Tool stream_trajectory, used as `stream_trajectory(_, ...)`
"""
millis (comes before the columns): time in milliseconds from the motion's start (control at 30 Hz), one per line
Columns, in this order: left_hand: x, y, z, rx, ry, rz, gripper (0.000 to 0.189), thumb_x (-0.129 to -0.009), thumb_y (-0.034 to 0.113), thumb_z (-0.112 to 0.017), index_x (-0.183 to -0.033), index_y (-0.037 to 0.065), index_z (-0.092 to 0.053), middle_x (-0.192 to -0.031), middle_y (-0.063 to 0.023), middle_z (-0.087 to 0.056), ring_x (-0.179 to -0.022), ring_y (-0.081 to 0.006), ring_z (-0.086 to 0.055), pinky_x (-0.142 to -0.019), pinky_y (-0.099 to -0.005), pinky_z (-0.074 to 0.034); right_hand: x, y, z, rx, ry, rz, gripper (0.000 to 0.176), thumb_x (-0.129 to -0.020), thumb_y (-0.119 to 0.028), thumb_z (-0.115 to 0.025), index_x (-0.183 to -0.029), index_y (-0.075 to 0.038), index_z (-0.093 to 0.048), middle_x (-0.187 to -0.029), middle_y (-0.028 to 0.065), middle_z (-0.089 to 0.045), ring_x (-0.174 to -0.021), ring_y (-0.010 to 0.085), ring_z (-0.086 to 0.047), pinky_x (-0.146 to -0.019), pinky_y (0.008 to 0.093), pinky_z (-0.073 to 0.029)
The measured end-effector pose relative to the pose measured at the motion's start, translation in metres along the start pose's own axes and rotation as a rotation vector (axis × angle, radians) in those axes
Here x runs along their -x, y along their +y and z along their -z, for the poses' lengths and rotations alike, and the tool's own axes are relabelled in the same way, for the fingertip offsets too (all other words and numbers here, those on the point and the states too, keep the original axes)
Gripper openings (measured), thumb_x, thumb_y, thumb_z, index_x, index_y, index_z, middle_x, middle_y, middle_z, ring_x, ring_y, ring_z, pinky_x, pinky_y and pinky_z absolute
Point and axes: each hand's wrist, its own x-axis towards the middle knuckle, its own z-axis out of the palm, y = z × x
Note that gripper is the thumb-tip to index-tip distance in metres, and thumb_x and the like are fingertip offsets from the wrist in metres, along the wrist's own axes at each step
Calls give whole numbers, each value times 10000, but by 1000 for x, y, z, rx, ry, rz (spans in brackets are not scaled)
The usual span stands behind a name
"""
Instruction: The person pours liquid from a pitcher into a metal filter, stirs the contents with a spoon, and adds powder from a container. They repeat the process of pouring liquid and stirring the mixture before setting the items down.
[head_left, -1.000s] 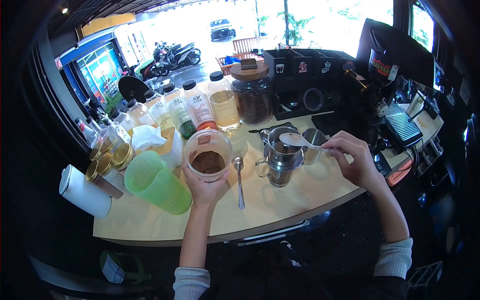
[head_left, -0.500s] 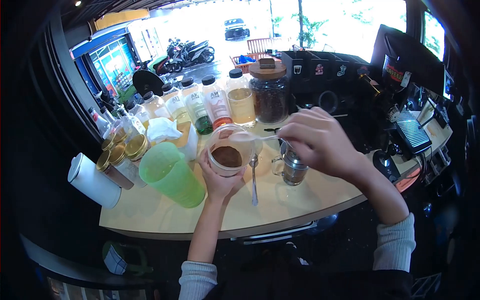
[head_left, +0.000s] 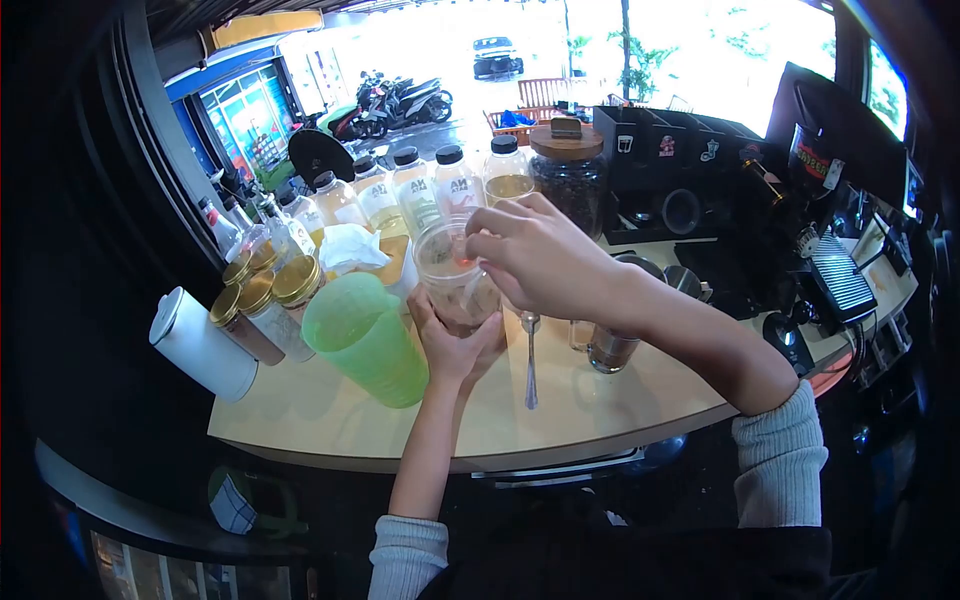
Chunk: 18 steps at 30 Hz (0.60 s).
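- Clear plastic tub [head_left: 462,297]: above the bench [head_left: 490,420], your left hand [head_left: 453,347] gripping it.
- Your right hand [head_left: 545,252] has swung to its mouth, seemingly pinching a hidden spoon.
- Both hands now work there.

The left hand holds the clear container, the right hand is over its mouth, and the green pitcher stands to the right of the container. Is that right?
Not quite: the green pitcher stands to the left of the clear container, as the head view shows. The left hand does hold the container, and the right hand is over its mouth.
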Motion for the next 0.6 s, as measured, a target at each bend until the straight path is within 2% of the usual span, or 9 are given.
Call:
stream_trajectory(100, -1, -10, -5, 51, -10, 35, 915, -649, 202, -859, -1347, -4, -305, -1335, -171, -383, -1259, -282, -414, -1055, -401, -345, 8, 1, 11, -104, 62, -66, 140, -840, -115, -596, -958, -43, -622, -1063, 81, -587, -1030, 249, -567, -917, 401, -412)
stream_trajectory(167, -1, -10, -9, 171, -1, 93, 1022, -617, 203, -863, -1401, -14, -245, -1347, -205, -371, -1289, -313, -360, -1073, -415, -309, 19, 5, 16, -150, 95, -114, 139, -849, -116, -598, -962, -38, -621, -1076, 92, -584, -1044, 265, -563, -930, 408, -409)
stream_trajectory(300, 1, -4, -9, 91, 37, 85, 1063, -636, 187, -851, -1438, -22, -186, -1393, -213, -341, -1305, -320, -344, -1087, -424, -291, 53, 21, 28, -211, 255, -215, 165, -831, -82, -583, -981, -25, -619, -1085, 111, -585, -1029, 277, -573, -897, 402, -436)
stream_trajectory(367, 1, 7, -3, -71, 94, -67, 1035, -675, 205, -824, -1446, -30, -175, -1399, -214, -340, -1280, -335, -370, -1081, -437, -293, 76, 31, 38, -317, 363, -344, 186, -825, -51, -601, -1010, -30, -609, -1057, 104, -595, -934, 241, -604, -835, 350, -472)
stream_trajectory(400, 3, 9, -3, -61, 90, -65, 1035, -675, 205, -824, -1446, -30, -175, -1399, -214, -340, -1280, -335, -370, -1081, -437, -293, 89, 35, 43, -309, 358, -350, 186, -825, -51, -601, -1010, -30, -609, -1057, 104, -595, -934, 241, -604, -835, 350, -472)
stream_trajectory(467, 8, 13, -3, -69, 241, -195, 910, -716, 236, -785, -1412, -33, -266, -1372, -206, -382, -1245, -327, -411, -1061, -430, -319, 117, 45, 56, -299, 366, -549, 191, -825, -26, -606, -1016, -39, -605, -1038, 95, -605, -849, 189, -602, -760, 297, -481)
stream_trajectory(500, 9, 14, -3, -58, 237, -198, 910, -716, 236, -785, -1412, -33, -266, -1372, -206, -382, -1245, -327, -411, -1061, -430, -319, 133, 52, 60, -288, 368, -556, 191, -825, -26, -606, -1016, -39, -605, -1038, 95, -605, -849, 189, -602, -760, 297, -481)
stream_trajectory(567, 9, 17, -4, -174, 156, -404, 819, -728, 293, -766, -1359, -36, -359, -1335, -198, -430, -1221, -307, -438, -1041, -412, -341, 168, 69, 57, -369, 331, -736, 203, -825, -19, -604, -1028, -36, -606, -1038, 88, -608, -832, 155, -579, -750, 289, -472)
stream_trajectory(600, 6, 23, -10, -167, 149, -407, 819, -728, 293, -766, -1359, -36, -359, -1335, -198, -430, -1221, -307, -438, -1041, -412, -341, 182, 76, 53, -363, 336, -745, 203, -825, -19, -604, -1028, -36, -606, -1038, 88, -608, -832, 155, -579, -750, 289, -472)
